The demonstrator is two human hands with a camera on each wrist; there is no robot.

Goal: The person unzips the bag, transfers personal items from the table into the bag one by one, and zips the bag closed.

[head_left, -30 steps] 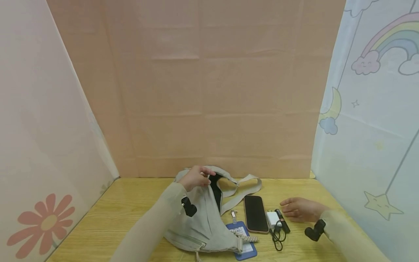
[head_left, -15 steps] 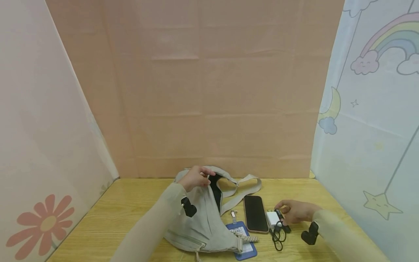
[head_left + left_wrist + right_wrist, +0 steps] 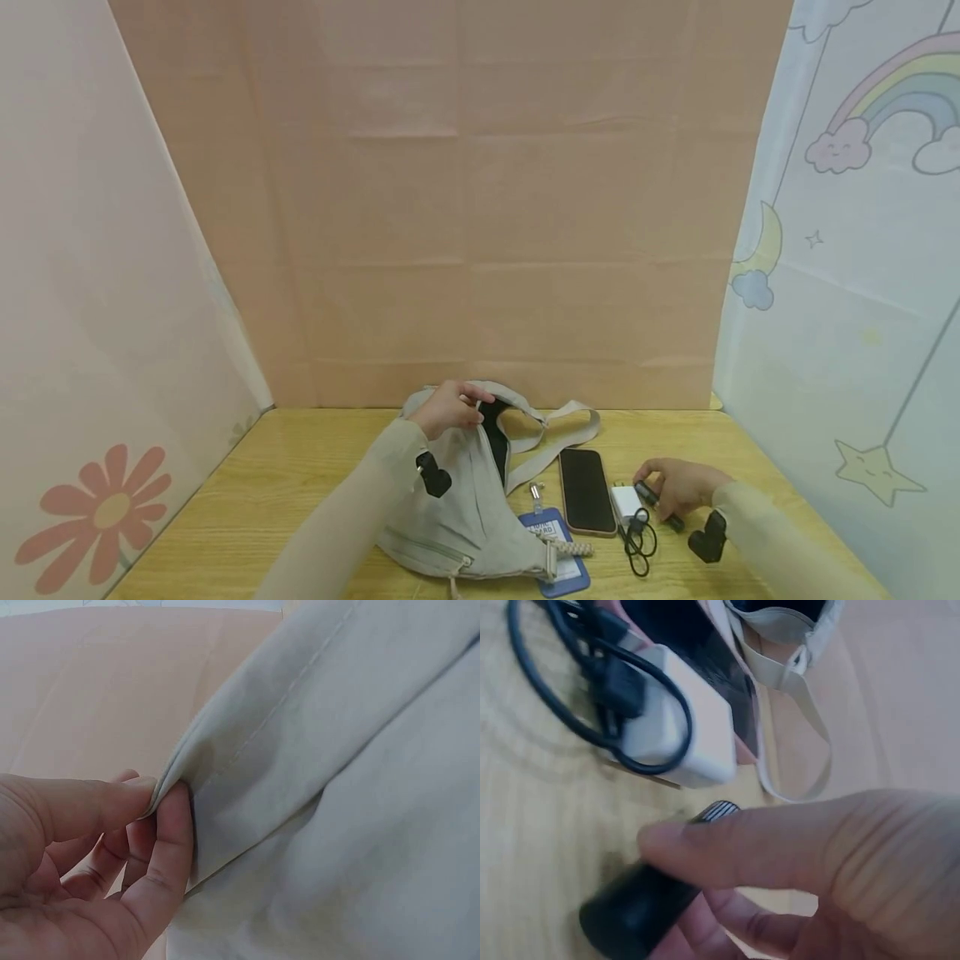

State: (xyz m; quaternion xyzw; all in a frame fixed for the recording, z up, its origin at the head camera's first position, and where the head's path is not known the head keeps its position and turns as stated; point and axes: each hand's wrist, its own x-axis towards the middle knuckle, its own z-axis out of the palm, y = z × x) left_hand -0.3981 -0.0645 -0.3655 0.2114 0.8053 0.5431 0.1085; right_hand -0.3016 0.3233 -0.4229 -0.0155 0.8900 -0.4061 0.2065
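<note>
My left hand pinches the zipped edge of a pale grey sling bag, thumb on one side of the fabric and fingers on the other in the left wrist view. The bag's dark opening gapes beside that hand. On the right, my right hand grips a short black tube with a ribbed end between thumb and fingers, close over the table. Just left of the tube is a white charger plug, a looped black cable lying against it.
A phone lies between the bag and the plug. A blue badge holder with a metal clip is partly under the bag's cord end. The bag's strap loops out behind the phone. Fabric walls enclose the wooden table.
My right hand has come left to the black tube and taken hold of it; the tube has shifted slightly right, away from the plug. My left hand and the bag stay put.
</note>
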